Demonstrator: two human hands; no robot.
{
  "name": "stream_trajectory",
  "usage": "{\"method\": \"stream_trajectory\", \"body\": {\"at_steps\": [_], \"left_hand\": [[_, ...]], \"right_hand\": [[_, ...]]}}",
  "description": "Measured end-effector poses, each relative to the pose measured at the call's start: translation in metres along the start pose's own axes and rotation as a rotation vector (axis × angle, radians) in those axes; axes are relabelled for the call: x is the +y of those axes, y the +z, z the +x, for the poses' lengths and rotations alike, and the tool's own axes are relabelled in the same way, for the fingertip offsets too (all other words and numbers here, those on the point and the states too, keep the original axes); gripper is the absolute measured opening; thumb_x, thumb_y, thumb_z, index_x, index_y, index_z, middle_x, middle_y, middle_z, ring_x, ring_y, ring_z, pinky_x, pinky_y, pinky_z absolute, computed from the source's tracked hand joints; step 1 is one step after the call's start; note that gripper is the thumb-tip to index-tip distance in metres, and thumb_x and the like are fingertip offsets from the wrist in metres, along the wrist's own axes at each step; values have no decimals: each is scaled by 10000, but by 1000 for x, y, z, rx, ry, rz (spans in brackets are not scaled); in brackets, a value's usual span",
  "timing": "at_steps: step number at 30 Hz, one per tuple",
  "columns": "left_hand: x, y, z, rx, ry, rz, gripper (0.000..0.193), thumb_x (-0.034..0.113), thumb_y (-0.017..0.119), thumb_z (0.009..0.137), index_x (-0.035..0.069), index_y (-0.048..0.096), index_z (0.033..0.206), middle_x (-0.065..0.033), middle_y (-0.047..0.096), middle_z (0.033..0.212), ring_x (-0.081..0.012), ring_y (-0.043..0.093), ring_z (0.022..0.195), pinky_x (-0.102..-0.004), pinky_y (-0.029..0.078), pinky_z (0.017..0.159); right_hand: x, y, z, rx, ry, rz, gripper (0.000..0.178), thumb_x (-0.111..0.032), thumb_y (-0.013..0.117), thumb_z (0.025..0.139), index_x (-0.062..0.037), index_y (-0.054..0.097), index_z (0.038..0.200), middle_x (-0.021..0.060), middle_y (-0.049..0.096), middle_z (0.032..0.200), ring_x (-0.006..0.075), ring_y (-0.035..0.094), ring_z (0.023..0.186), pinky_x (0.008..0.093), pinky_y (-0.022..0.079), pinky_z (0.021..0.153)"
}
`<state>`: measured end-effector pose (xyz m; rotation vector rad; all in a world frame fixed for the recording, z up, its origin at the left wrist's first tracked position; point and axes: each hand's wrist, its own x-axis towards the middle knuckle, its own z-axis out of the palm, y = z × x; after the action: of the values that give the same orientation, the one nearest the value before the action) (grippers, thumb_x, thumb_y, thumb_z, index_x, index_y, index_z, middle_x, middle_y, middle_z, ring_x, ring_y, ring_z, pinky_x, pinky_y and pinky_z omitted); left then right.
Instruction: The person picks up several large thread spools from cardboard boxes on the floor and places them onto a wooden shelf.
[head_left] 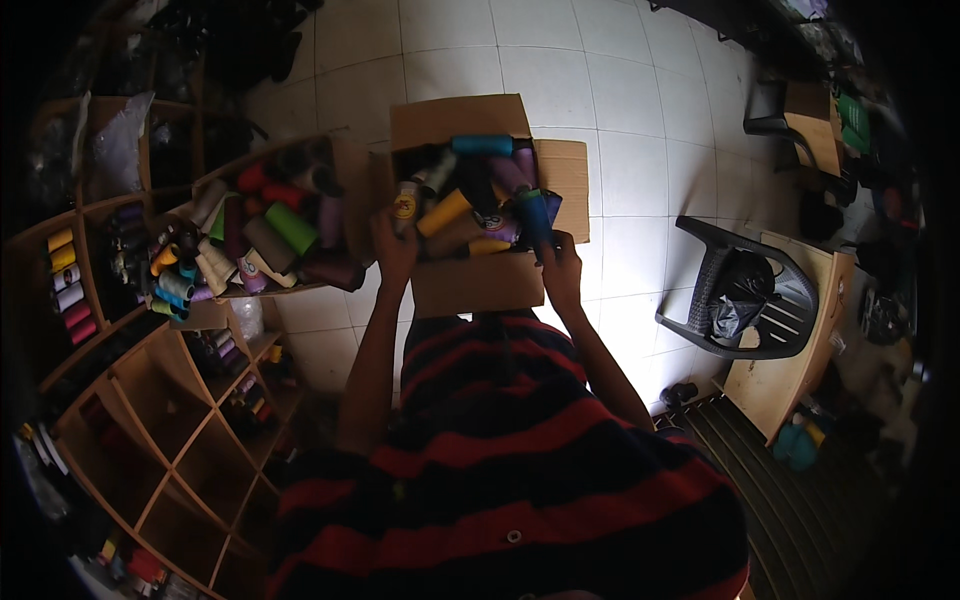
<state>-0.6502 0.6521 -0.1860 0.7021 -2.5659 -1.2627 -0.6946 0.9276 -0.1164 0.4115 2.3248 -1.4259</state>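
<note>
While both forearms extend from the person's torso toward an open cardboard box (473, 283) on the tiled floor (640, 145), each hand meets a spool of thread at one side of the box. The left hand (394, 245) has its fingers closed around the near end of a pale spool with a yellow label (404, 205), at the box's left edge; how firmly they press cannot be told. The right hand (561, 266) has its fingers drawn in around the near end of a dark blue spool (534, 214), above the right part of the box. The blue spool's long axis points away from the person, its far end leaning slightly left; the right hand is the nearer to it. Between the two held spools lies a yellow spool (443, 213), set obliquely; a teal spool (482, 145) lies crosswise near the far flap.
</note>
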Motion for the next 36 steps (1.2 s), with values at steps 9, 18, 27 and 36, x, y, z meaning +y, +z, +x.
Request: {"method": "stream_trajectory", "body": {"at_steps": [9,18,27,36], "left_hand": [[37,11,12,-248,413,277,519,186,682,734,81,538,1221,-133,533,1211,-350,463,1135,-471,359,968],[32,24,-9,-247,329,174,610,276,701,736,83,491,1274,-138,516,1247,-375,445,1169,-547,335,967],[38,28,67,-318,537,586,285,96,641,752,128,688,1031,-91,491,1026,-295,464,1017,-470,403,840],[46,27,91,-594,419,416,176,159,668,772,103,675,939,-108,461,1084,-316,443,1048,-475,422,829]], "right_hand": [[-10,0,-11,-69,-36,145,308,-172,605,898,17,547,1135,69,598,757,114,565,637,256,469,590],[-13,8,23,196,-69,266,382,-343,584,928,33,570,994,104,617,846,174,578,793,312,451,747],[-29,19,44,-123,-232,-50,332,-201,642,850,-27,568,1123,172,662,945,279,656,873,364,502,745],[-53,55,26,-626,-374,-773,669,-351,602,802,-330,335,1415,179,651,1000,377,623,939,455,513,809]]}}
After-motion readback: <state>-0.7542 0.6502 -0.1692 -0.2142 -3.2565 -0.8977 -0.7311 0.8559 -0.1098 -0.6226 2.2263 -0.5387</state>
